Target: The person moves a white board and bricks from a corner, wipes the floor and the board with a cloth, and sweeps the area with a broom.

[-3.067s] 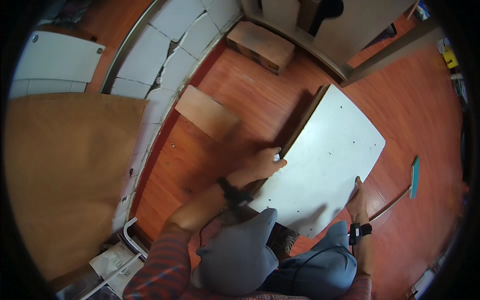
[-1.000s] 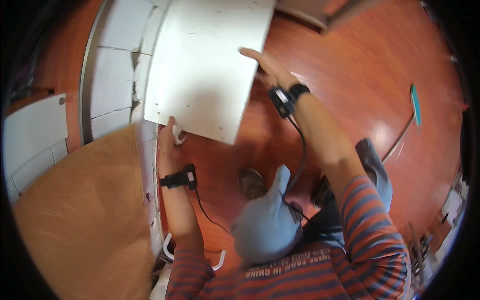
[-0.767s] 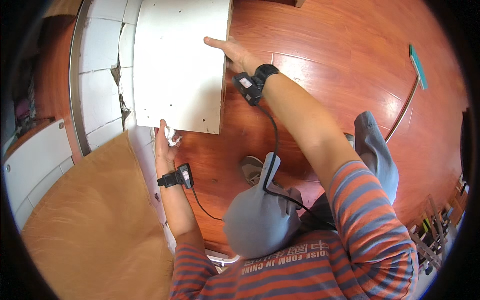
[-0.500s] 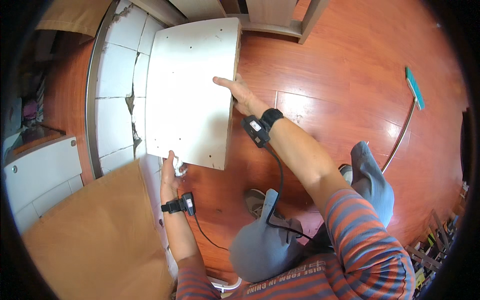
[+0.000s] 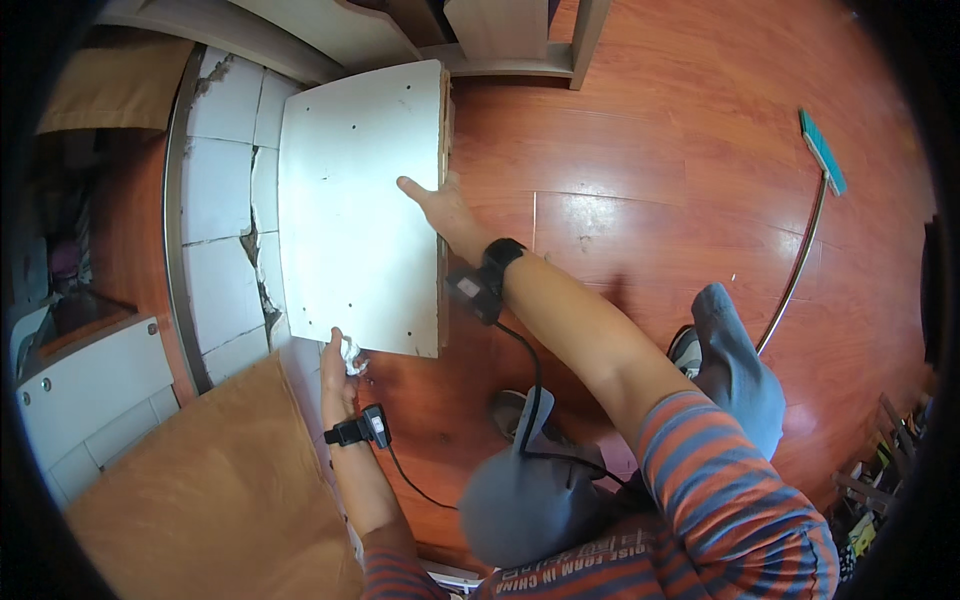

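A white board-faced wooden box (image 5: 350, 220), its top dotted with small holes, lies against the cracked tile ledge, brown edges showing on its right side. My right hand (image 5: 445, 212) grips that right side, thumb on top and fingers hidden below the edge. At the near left corner, my left hand (image 5: 338, 375) has its thumb on the box's edge; its other fingers are mostly underneath. A crumpled white tissue or rag (image 5: 352, 356) sticks out between the left hand and the box. Both wrists carry black strapped devices with cables.
White tiles (image 5: 220, 280) with broken joints run along the left. A tan cushion-like surface (image 5: 210, 490) lies near left. Wooden furniture (image 5: 495, 30) stands at the far end. On the red-brown floor (image 5: 640, 190) lies a teal-headed broom (image 5: 822, 152). Clutter (image 5: 870, 490) sits at lower right.
In the picture, the box and my right hand sit slightly lower and farther left; the camera view has shifted too. Both hands keep their hold.
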A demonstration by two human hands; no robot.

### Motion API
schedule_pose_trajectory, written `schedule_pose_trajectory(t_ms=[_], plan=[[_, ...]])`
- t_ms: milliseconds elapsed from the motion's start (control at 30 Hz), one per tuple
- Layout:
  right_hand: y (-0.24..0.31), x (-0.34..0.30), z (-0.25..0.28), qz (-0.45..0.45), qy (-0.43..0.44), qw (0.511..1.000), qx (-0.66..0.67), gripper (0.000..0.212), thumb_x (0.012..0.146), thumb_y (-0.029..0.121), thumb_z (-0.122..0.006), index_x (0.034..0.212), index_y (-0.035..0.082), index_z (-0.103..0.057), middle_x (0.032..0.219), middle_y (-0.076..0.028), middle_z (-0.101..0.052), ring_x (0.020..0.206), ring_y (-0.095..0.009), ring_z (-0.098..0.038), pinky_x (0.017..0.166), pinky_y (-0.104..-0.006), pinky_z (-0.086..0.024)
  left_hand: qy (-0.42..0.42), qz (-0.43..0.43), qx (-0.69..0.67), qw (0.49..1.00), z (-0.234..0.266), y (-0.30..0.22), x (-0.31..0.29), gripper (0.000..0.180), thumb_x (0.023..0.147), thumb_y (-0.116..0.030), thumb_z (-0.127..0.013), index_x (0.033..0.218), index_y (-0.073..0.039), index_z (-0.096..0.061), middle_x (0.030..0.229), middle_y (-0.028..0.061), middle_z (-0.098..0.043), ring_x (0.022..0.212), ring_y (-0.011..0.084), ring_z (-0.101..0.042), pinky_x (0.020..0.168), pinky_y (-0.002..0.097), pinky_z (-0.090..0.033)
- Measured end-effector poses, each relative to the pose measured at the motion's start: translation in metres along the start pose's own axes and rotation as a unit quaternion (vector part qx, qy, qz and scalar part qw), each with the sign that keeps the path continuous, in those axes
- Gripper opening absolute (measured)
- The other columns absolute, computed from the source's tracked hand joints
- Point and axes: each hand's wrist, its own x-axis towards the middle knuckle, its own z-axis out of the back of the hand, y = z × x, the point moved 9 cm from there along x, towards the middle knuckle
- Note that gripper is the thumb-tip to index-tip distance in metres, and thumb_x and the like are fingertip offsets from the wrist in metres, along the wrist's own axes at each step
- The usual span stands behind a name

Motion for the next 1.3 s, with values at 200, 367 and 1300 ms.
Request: schedule_pose_trajectory(t_ms=[200, 367, 1300], plan=[[-0.001, 0.023, 0.004, 0.062, -0.027, 0.998, 0.0, 0.107, 0.072, 0.049, -0.071, 0.138, -0.009, -0.01, 0.138, -0.034, -0.022, 0.129, -0.041, -0.029, 0.105, -0.043, -0.03, -0.007, 0.038, 0.008, 0.999, -0.005, 0.001, 0.0, 0.034, 0.093, -0.046, -0.048, 0.079, -0.014, -0.048, 0.058, 0.0001, -0.046, 0.044, 0.0115, -0.041, 0.04, 0.0282, -0.034], [0.005, 0.021, 0.003, 0.111, -0.029, 0.993, 0.004, 0.112, 0.073, 0.047, -0.071, 0.142, -0.005, 0.001, 0.142, -0.035, -0.015, 0.133, -0.043, -0.022, 0.109, -0.045, -0.025, -0.002, 0.019, 0.019, 1.0, 0.004, 0.004, 0.003, 0.036, 0.092, -0.047, -0.049, 0.08, -0.013, -0.048, 0.058, 0.0004, -0.046, 0.044, 0.0124, -0.042, 0.04, 0.0281, -0.034], [-0.134, -0.064, -0.01, -0.142, 0.021, 0.988, 0.048, 0.081, 0.092, 0.061, -0.027, 0.128, -0.01, -0.044, 0.128, -0.025, -0.049, 0.118, -0.033, -0.047, 0.1, -0.0355, -0.035, -0.019, -0.066, -0.104, 0.992, -0.018, 0.026, -0.012, 0.052, 0.095, -0.058, -0.031, 0.091, -0.011, -0.053, 0.057, -0.0007, -0.046, 0.045, 0.0124, -0.042, 0.041, 0.0269, -0.032]])
